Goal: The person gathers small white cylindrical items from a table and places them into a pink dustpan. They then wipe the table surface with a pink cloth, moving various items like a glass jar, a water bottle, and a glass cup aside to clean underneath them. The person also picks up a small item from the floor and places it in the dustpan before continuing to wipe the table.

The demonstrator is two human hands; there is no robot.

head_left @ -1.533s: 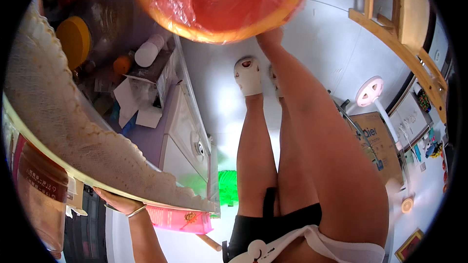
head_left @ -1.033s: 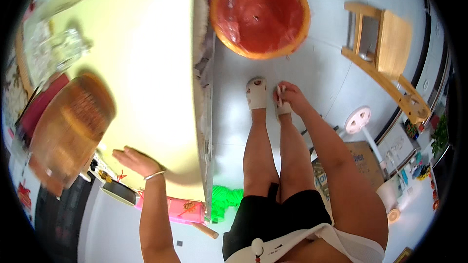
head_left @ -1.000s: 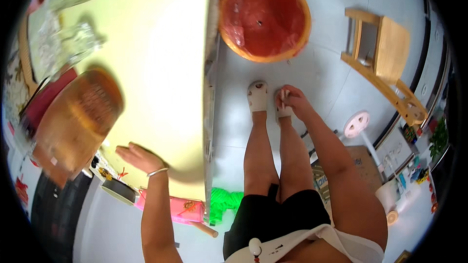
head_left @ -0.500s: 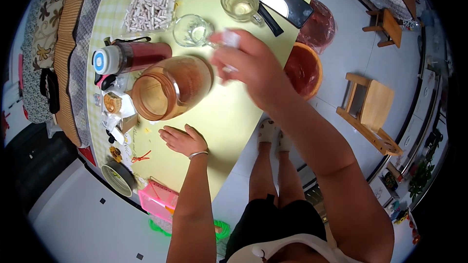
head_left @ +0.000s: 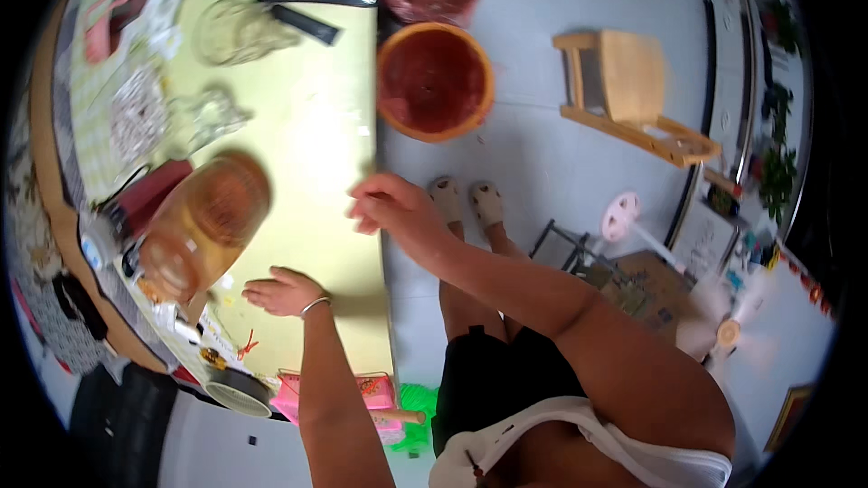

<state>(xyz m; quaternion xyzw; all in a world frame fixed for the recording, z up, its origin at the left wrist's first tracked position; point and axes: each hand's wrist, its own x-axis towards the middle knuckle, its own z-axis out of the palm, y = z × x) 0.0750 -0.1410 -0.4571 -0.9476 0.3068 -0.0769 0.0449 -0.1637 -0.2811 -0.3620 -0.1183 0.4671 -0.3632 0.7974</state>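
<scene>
- In the head view, the left hand (head_left: 282,293) lies on the pale yellow table (head_left: 316,140), palm down, fingers stretched and slightly parted, probably to steady the body.
- The right hand (head_left: 391,202) hangs at the table's long edge, fingers curled inward; whether they pinch anything cannot be told.
- The jar (head_left: 210,221) is on the table beyond the left hand's fingertips, apart from both hands; it seems to stand, its lean probably the lens's doing.
- The bin (head_left: 488,89) is just beside the table, perhaps so that scraps drop in easily.
- The jar is bulging, see-through amber, with a narrower neck; the table looks smooth and shiny.
- The bin is round, orange-rimmed, dark red inside; the glass mug (head_left: 237,33) is clear but blurred.
</scene>
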